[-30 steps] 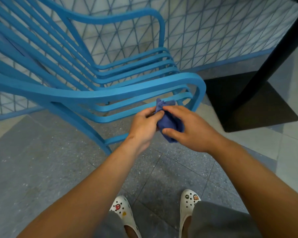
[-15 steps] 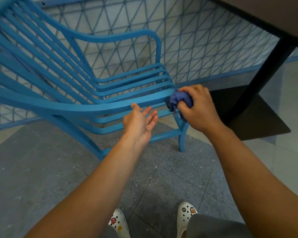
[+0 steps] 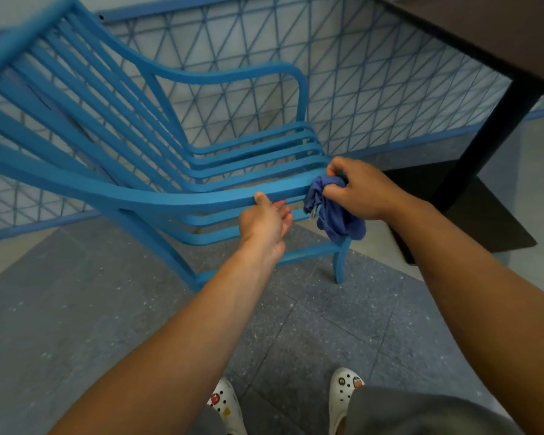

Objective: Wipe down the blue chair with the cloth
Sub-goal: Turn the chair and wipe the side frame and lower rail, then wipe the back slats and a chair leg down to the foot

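Note:
The blue chair (image 3: 145, 196), made of curved slats with two armrests, stands in front of me on the floor. My right hand (image 3: 360, 191) grips a crumpled dark blue cloth (image 3: 333, 208) against the front end of the near armrest, and part of the cloth hangs down over the front leg. My left hand (image 3: 264, 219) reaches just under the same armrest with its thumb touching the rail and its fingers loosely spread, holding nothing.
A blue wire-mesh fence (image 3: 358, 89) runs behind the chair. A dark table (image 3: 500, 29) with a black post (image 3: 490, 136) and flat black base (image 3: 484, 211) stands at the right. My feet in white clogs (image 3: 343, 394) are on the grey tiled floor.
My left hand let go of the cloth and moved to the armrest. My right hand carried the cloth up to the armrest's front end, where it now hangs looser.

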Demonstrator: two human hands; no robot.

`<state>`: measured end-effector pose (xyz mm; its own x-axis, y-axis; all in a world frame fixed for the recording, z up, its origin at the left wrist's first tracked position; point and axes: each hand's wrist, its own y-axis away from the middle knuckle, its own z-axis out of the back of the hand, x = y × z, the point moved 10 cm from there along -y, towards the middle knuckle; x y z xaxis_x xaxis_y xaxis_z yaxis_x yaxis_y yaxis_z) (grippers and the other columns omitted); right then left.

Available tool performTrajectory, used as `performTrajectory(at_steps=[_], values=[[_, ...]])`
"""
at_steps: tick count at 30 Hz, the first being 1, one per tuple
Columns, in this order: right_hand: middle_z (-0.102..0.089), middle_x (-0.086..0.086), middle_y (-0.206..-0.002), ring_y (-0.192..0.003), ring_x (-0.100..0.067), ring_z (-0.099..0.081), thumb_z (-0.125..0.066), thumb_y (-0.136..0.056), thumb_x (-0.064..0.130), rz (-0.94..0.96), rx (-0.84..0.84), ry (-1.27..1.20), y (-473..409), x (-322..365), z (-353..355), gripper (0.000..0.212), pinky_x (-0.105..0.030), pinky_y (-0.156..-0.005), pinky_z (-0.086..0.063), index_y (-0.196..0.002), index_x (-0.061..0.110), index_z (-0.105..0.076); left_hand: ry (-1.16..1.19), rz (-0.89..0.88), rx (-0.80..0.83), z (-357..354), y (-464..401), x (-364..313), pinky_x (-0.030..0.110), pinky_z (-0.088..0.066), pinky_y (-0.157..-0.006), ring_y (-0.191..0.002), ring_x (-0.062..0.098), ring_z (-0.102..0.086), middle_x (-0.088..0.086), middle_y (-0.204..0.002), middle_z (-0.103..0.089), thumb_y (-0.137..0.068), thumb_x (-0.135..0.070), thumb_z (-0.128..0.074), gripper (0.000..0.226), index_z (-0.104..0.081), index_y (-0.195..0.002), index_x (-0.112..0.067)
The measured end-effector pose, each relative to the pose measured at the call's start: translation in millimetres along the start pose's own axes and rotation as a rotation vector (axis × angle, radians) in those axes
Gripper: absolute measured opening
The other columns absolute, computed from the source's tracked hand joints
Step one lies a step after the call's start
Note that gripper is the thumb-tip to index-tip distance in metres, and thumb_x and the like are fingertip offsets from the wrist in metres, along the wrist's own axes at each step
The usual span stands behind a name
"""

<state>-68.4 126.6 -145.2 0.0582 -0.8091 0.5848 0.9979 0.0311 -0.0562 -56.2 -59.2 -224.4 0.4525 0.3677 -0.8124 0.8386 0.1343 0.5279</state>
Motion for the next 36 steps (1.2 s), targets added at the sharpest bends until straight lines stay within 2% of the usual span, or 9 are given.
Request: performTrajectory(at_steps=[4, 6, 10, 16, 20, 24, 27, 30, 36], values=[[-0.058, -0.001, -0.084, -0.079, -0.025, -0.055, -0.061, -0.089, 0.027, 0.023, 0.011, 0.013, 20.0, 9.7, -5.7, 0.013, -0.046, -0.068, -0.047, -0.088, 0.018, -0.052, -0.014, -0.007, -0.023, 7.3, 8.0, 0.9, 0.027, -0.058, -0.073, -0.081, 0.016, -0.066, 0.009, -0.095, -0.067, -0.111, -0.031, -0.034, 0.033, -0.056, -0.105, -0.006], [-0.057, -0.003, -0.085, -0.08, -0.026, -0.055, -0.062, -0.089, 0.025, 0.025, 0.018, 0.006, 31.7, 15.2, -8.9, 0.014, -0.045, -0.069, -0.046, -0.089, 0.015, -0.052, -0.033, 0.0, -0.03, 12.9, 14.0, 3.3, 0.025, -0.056, -0.067, -0.076, 0.016, -0.065, 0.008, -0.087, -0.066, -0.111, -0.03, -0.033, 0.034, -0.056, -0.102, -0.006], [-0.057, -0.007, -0.086, -0.079, -0.028, -0.056, -0.061, -0.09, 0.027, 0.02, 0.066, -0.018, 55.4, 28.6, -17.6, 0.016, -0.045, -0.069, -0.047, -0.089, 0.015, -0.051, -0.087, -0.007, -0.04, 34.0, 23.0, 8.5, 0.029, -0.056, -0.073, -0.077, 0.017, -0.068, 0.007, -0.079, -0.067, -0.111, -0.031, -0.033, 0.041, -0.055, -0.085, -0.008], [-0.06, -0.001, -0.082, -0.078, -0.026, -0.056, -0.056, -0.091, 0.036, -0.004, 0.08, -0.042, 93.9, 58.3, -38.8, 0.019, -0.045, -0.071, -0.047, -0.089, 0.02, -0.048, 0.013, 0.016, -0.06, 70.6, 32.5, 9.9, 0.022, -0.056, -0.057, -0.09, 0.022, -0.071, 0.016, -0.108, -0.071, -0.11, -0.027, -0.036, 0.035, -0.06, -0.115, -0.002], [-0.058, 0.0, -0.086, -0.08, -0.026, -0.055, -0.05, -0.094, 0.039, -0.026, 0.072, -0.012, 114.0, 81.6, -56.4, 0.019, -0.045, -0.075, -0.049, -0.088, 0.023, -0.043, 0.063, 0.005, -0.131, 90.2, 36.7, 4.6, 0.038, -0.061, -0.07, -0.103, 0.032, -0.069, 0.017, -0.116, -0.067, -0.109, -0.022, -0.036, 0.029, -0.058, -0.121, -0.005], [-0.053, 0.001, -0.085, -0.079, -0.027, -0.051, -0.047, -0.097, 0.038, -0.027, 0.095, 0.005, 129.6, 110.5, -77.5, 0.019, -0.044, -0.07, -0.043, -0.087, 0.025, -0.037, 0.081, -0.017, -0.175, 111.3, 37.3, -3.8, 0.049, -0.061, -0.082, -0.085, 0.032, -0.07, 0.016, -0.102, -0.068, -0.109, -0.021, -0.034, 0.031, -0.059, -0.106, -0.003], [-0.049, 0.0, -0.083, -0.073, -0.024, -0.047, -0.044, -0.099, 0.038, -0.02, 0.152, 0.009, 137.0, 130.0, -97.7, 0.019, -0.041, -0.064, -0.036, -0.09, 0.023, -0.037, 0.043, -0.047, -0.183, 134.3, 27.5, -11.7, 0.048, -0.062, -0.078, -0.082, 0.031, -0.071, 0.018, -0.103, -0.07, -0.108, -0.021, -0.034, 0.033, -0.061, -0.108, -0.002], [-0.049, -0.001, -0.085, -0.073, -0.023, -0.047, -0.044, -0.1, 0.038, -0.002, 0.193, -0.009, 138.5, 149.9, -115.7, 0.018, -0.04, -0.064, -0.035, -0.093, 0.022, -0.038, 0.032, -0.067, -0.143, 150.5, 19.2, -31.9, 0.037, -0.059, -0.067, -0.07, 0.022, -0.068, 0.011, -0.087, -0.066, -0.11, -0.019, -0.033, 0.033, -0.057, -0.091, -0.007], [-0.051, -0.002, -0.081, -0.067, -0.017, -0.046, -0.043, -0.102, 0.033, -0.067, 0.178, -0.138, 111.9, 164.4, -126.9, 0.018, -0.038, -0.055, -0.031, -0.095, 0.017, -0.037, -0.047, -0.037, 0.038, 139.7, -16.1, -66.5, 0.046, -0.055, -0.079, -0.077, 0.027, -0.064, 0.011, -0.09, -0.06, -0.111, -0.02, -0.031, 0.03, -0.053, -0.101, -0.003]])
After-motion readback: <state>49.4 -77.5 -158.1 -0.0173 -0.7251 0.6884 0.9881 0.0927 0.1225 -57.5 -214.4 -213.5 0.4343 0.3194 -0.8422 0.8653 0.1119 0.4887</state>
